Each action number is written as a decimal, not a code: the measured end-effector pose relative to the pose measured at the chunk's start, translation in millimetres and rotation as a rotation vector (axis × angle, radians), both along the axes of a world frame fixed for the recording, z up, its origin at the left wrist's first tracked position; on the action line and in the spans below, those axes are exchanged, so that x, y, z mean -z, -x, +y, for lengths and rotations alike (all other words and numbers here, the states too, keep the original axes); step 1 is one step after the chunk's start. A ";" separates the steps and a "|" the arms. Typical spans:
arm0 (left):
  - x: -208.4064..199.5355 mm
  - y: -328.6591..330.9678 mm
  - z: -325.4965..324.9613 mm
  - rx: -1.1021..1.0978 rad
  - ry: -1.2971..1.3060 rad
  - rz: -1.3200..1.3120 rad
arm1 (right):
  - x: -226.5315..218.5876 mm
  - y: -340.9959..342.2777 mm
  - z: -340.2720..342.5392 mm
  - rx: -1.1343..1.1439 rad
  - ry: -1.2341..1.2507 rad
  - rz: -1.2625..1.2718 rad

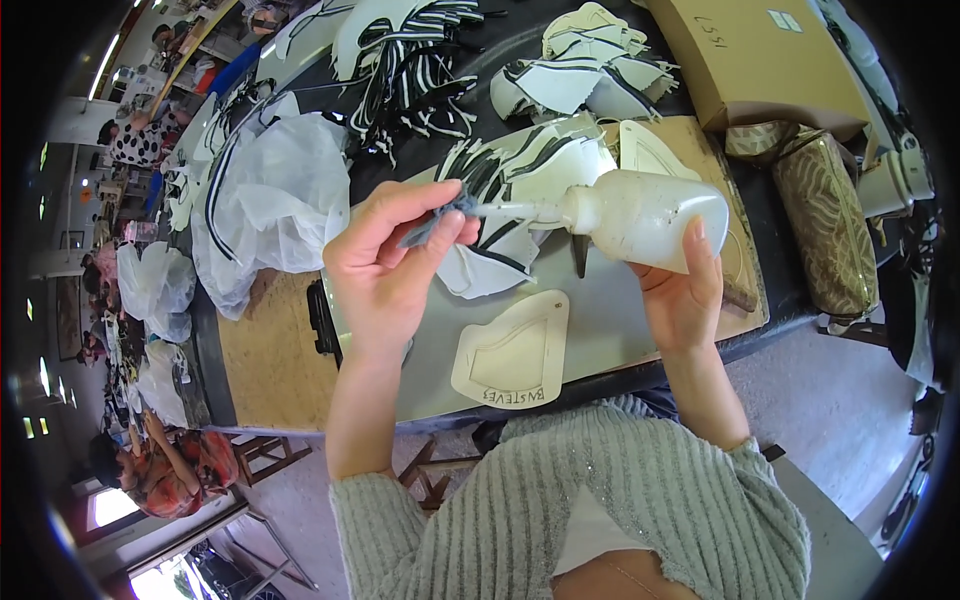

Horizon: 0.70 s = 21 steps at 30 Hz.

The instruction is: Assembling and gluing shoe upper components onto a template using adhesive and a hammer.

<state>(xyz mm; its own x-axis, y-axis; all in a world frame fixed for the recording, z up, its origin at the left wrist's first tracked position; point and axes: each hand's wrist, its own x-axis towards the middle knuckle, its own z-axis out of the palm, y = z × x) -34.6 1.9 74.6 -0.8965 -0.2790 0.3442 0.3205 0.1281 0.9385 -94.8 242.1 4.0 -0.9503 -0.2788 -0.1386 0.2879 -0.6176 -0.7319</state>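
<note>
My right hand (682, 285) grips a translucent white squeeze bottle (655, 218), tilted on its side with its narrow nozzle aimed left. Between the thumb and fingers of my left hand (385, 255) a grey-blue scrap of cloth (455, 207) is pinched against the nozzle's tip. Below the hands lies a cream shoe-part template (510, 350) on a grey board (425, 375). Behind the bottle, white cut pieces with black striped edging (535, 165) are heaped on the board. The bottle hides part of them.
A cardboard box (760, 60) and a patterned brown pouch (820, 220) stand at the right. Crumpled clear plastic bags (280, 190) lie at the left. More white pieces (590, 75) and striped strips (415, 75) pile at the back. People sit farther left.
</note>
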 end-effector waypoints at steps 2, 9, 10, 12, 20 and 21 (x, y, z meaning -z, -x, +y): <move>7.6 -3.0 2.8 -0.024 0.132 0.091 | -7.7 -3.3 -7.7 -0.003 0.022 -0.027; 8.6 -12.1 9.8 -0.121 0.181 0.181 | -10.2 -5.4 -13.1 0.022 0.069 -0.122; 6.4 -16.1 5.6 -0.140 0.310 0.116 | -9.9 -5.9 -11.5 -0.016 0.088 -0.119; 0.6 -18.1 -3.5 -0.154 0.437 0.052 | -11.6 -5.4 -11.4 -0.049 0.107 -0.117; -75.6 -1.8 -49.8 -0.169 0.781 0.046 | -34.5 19.4 -40.5 -0.486 0.159 -0.108; -88.8 12.4 -57.7 -0.181 0.729 -0.005 | -38.7 21.1 -42.8 -0.564 0.117 -0.051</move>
<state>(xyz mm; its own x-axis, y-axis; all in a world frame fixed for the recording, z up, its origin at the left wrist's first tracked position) -47.0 -55.8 163.3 -0.8601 -0.1251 0.4946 0.2316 0.7680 0.5971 -115.9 199.2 42.7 -0.6430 -0.7568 -0.1176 0.6292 -0.4344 -0.6445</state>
